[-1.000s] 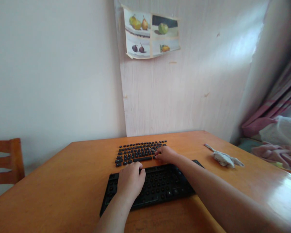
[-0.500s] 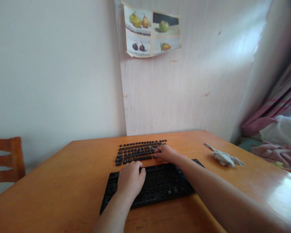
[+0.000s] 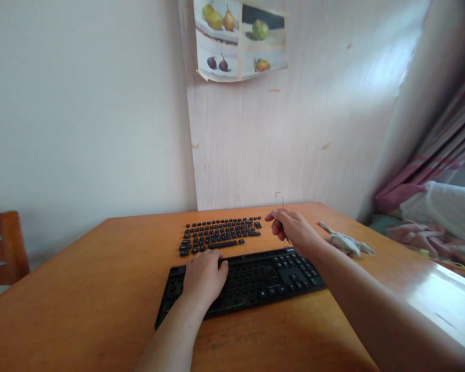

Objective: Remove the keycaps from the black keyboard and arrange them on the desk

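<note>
A black keyboard (image 3: 251,281) lies at a slight slant on the table. Its left and middle parts are bare of keycaps, while keycaps sit on the right end. My left hand (image 3: 205,274) rests on the left half, with the fingers curled over the far edge. My right hand (image 3: 294,230) is raised above the keyboard's far right side, its fingers closed round a thin wire keycap puller (image 3: 280,200) whose squared wire end points up. Behind the keyboard, loose black keycaps (image 3: 222,235) are laid out in rows, with a long space bar (image 3: 222,245) at the front.
A crumpled greyish cloth (image 3: 349,244) lies on the wooden table (image 3: 81,289) at the right. A wooden chair (image 3: 5,248) stands at the left. Fruit pictures (image 3: 240,41) hang on the wall behind; a pink curtain (image 3: 422,160) and heaped fabric are far right.
My right hand has lifted from the front right of the keycap rows and moved right, turning the keycap puller upward. My left hand stays on the keyboard. The view has tilted down slightly.
</note>
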Available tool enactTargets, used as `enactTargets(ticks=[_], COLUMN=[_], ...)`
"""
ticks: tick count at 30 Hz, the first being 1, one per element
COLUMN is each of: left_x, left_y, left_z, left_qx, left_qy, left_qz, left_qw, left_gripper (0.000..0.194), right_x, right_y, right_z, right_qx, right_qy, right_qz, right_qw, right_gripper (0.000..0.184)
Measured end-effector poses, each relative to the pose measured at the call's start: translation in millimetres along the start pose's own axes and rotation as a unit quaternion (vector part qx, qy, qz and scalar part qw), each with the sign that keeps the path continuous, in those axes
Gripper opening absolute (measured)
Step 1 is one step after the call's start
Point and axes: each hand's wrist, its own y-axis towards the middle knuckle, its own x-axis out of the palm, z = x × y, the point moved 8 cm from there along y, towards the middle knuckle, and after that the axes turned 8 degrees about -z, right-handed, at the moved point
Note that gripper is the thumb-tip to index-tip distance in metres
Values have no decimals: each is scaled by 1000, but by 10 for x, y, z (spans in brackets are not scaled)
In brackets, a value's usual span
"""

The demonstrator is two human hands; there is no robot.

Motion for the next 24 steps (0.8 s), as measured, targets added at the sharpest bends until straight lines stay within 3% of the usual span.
enactTargets(ticks=[6, 10, 18, 24], left_x=[29, 68, 51, 44], left_y=[19, 48, 42, 28], left_z=[-1, -29, 3, 22], left_qx=[13, 16, 25, 27], left_qy=[21, 31, 37, 42], left_qz=[0, 1, -4, -3], left_qw=[1000, 999, 999, 999], left_gripper=[22, 23, 25, 27], right_x=[-441, -674, -1060, -1122], right_y=[-283, -404, -431, -448], right_z=[145, 326, 511, 496], right_qx=[-24, -54, -72, -89], right_qy=[148, 210, 84, 32], right_qz=[66, 140, 244, 265], right_qw=[986, 966, 964, 960], right_gripper=[34, 32, 40, 44])
